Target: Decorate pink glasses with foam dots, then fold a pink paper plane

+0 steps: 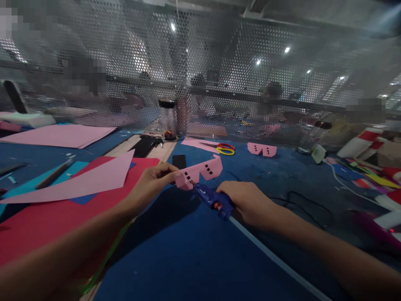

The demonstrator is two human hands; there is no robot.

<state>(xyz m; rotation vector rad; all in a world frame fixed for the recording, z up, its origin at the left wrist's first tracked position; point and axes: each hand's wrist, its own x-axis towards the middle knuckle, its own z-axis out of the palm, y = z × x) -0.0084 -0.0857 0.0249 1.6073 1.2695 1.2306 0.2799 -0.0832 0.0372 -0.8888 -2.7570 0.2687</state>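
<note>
Pinching a pink cutout (200, 172) with my left hand (150, 184), right hand (247, 202) gripping glue gun (211, 200); jar (168, 119) holds reddish bits (169, 135).

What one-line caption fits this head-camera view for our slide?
Left hand pinches a pink paper cutout while the right hand points a blue glue gun at its edge, over a blue table.

Scissors (224, 149) lie near a pink cutout (262, 149); a jar (168, 119), perhaps plastic, stands by the mesh screen (238, 83).
</note>
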